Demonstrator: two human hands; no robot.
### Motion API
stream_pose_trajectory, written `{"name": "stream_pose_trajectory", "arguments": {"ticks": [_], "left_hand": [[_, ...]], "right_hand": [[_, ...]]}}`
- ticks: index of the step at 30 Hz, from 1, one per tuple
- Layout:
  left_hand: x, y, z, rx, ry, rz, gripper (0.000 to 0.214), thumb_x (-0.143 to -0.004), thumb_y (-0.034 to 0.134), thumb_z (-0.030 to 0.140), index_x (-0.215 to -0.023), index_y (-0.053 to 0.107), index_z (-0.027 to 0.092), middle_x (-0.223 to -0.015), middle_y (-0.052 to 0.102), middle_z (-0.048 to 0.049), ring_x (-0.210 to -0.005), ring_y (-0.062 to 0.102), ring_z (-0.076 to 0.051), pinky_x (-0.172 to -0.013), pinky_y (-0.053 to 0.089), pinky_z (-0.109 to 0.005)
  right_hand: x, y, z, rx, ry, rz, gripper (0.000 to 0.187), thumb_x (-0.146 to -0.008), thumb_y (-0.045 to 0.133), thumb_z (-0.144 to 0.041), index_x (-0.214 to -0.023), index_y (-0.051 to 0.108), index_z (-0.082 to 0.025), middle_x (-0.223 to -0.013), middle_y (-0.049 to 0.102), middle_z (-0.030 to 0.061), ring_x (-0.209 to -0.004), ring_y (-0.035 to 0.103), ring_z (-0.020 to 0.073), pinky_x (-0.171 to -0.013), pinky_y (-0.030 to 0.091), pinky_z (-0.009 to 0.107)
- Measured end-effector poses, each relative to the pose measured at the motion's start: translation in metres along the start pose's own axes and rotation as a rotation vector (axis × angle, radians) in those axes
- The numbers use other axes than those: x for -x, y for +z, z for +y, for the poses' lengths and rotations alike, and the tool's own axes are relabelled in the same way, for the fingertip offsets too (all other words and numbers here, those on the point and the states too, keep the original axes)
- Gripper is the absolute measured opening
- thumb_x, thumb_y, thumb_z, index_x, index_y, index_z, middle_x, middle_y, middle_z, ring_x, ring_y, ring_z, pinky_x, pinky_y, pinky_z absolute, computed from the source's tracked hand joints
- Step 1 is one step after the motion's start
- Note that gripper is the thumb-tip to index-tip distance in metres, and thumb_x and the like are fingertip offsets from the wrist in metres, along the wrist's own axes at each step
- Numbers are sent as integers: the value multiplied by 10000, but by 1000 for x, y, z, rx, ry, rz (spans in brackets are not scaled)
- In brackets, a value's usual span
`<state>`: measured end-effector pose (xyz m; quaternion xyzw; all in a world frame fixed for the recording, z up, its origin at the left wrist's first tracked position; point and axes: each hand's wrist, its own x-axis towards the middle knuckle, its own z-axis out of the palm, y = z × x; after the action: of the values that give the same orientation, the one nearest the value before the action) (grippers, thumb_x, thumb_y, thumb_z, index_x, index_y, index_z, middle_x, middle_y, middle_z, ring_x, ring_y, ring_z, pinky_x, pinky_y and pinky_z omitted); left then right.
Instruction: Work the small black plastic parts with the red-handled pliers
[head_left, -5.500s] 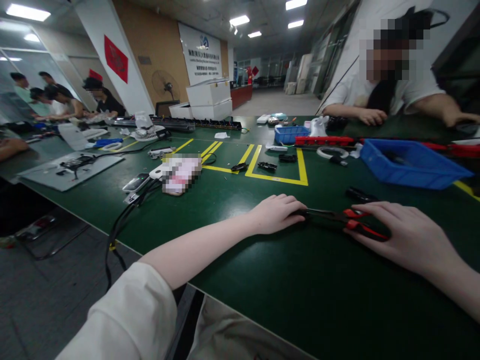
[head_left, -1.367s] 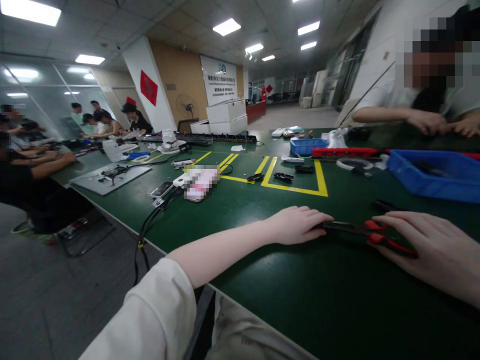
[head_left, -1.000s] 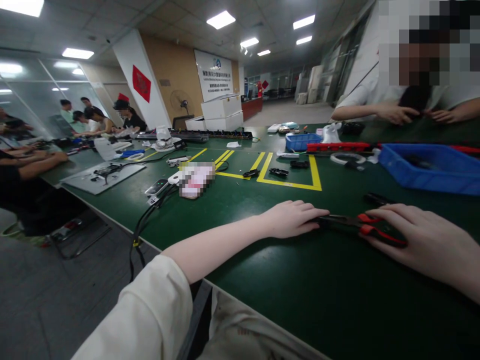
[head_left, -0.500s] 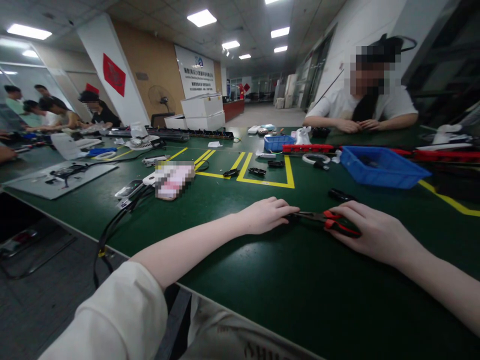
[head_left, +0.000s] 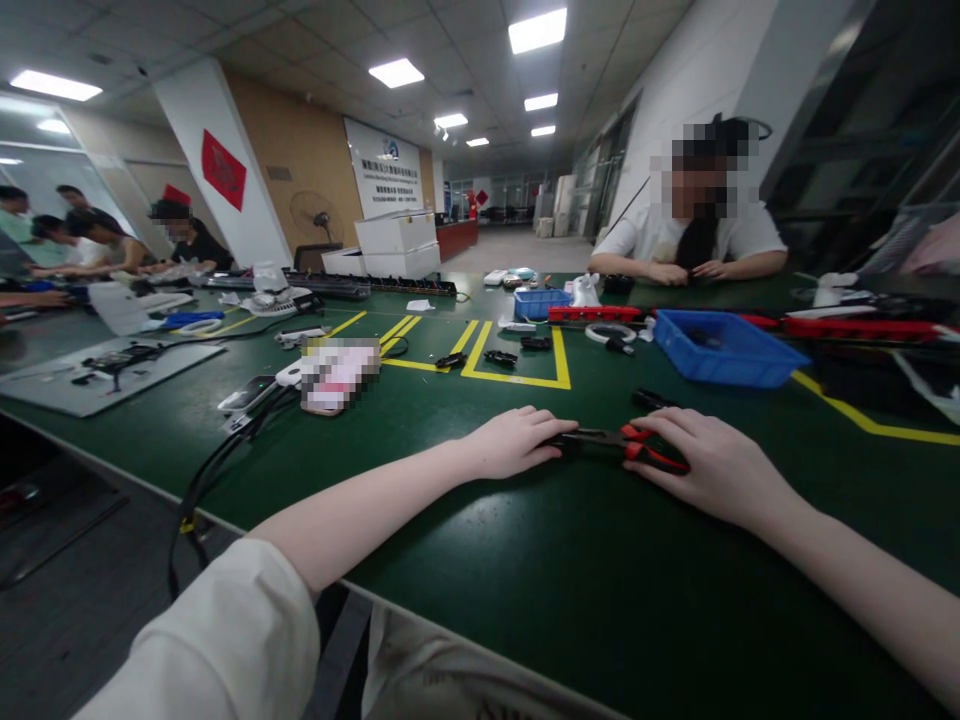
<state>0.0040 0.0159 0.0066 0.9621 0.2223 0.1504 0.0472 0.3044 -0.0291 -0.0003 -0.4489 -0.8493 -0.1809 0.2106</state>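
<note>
My right hand (head_left: pixel 724 465) is closed around the red-and-black handles of a pair of long-nose pliers (head_left: pixel 631 438), low over the green table. The jaws point left toward my left hand (head_left: pixel 510 443). Between the fingertips of that left hand is a small dark piece (head_left: pixel 559 439) at the plier tips. It is mostly covered by the fingers, so its kind cannot be made out. A black object (head_left: pixel 651 399) lies on the table just beyond the pliers.
Several small black parts, one a black piece (head_left: pixel 501 357), lie around yellow tape lines. A phone (head_left: pixel 341 378) and black cables (head_left: pixel 217 455) are on the left. Behind my right hand stands a blue bin (head_left: pixel 724 368). Across the table sits a person (head_left: pixel 686 240).
The view has shifted, so the table and hands appear farther left and slightly lower. Both hands keep their hold, with the plier tips still at the left fingertips.
</note>
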Motion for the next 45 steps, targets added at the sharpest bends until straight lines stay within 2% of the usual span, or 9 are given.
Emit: {"name": "stream_pose_trajectory", "arguments": {"ticks": [6,11,16,24,35,45], "left_hand": [[0,-1,1,18,11,4,439,-1013,455,285,-1435,408,171,-1283,599,-102,-1113,577,-215,-980,458,-355],[2,-2,2,-14,25,15,432,-1019,439,285,-1428,421,149,-1268,604,-108,-1088,572,-218,-969,470,-361],[2,-2,3,-27,48,13,425,-1021,435,271,-1430,415,159,-1280,596,-113,-1119,565,-213,-987,468,-347],[1,-1,4,-60,35,9,410,-1020,434,276,-1417,424,171,-1273,592,-122,-1128,576,-223,-991,471,-364],[1,1,6,-20,15,24,402,-1010,445,278,-1401,449,185,-1255,592,-109,-1115,578,-225,-990,473,-376],[3,7,9,16,-1,37,397,-1001,455,263,-1396,454,221,-1255,593,-87,-1117,586,-220,-992,483,-389]], "right_hand": [[-2,-5,-5,-36,-2,-13,428,-852,581,-567,-1074,643,-206,-1054,693,119,-934,662,272,-782,548,417],[-2,-9,-9,-102,23,-73,405,-864,572,-562,-1048,640,-207,-1015,689,101,-818,680,221,-701,569,357],[2,-6,-8,-131,65,-96,439,-854,572,-581,-1109,630,-228,-1046,680,83,-769,684,199,-634,573,334],[3,-3,-4,-158,81,-122,434,-852,575,-568,-1153,637,-261,-1095,681,71,-812,694,205,-662,588,347],[-1,-14,-16,-139,93,-193,406,-862,577,-515,-1147,635,-232,-1050,686,95,-875,679,238,-741,578,401],[-2,-19,-23,-142,100,-221,398,-857,603,-489,-1144,621,-213,-1061,668,100,-938,646,240,-808,529,380]]}}
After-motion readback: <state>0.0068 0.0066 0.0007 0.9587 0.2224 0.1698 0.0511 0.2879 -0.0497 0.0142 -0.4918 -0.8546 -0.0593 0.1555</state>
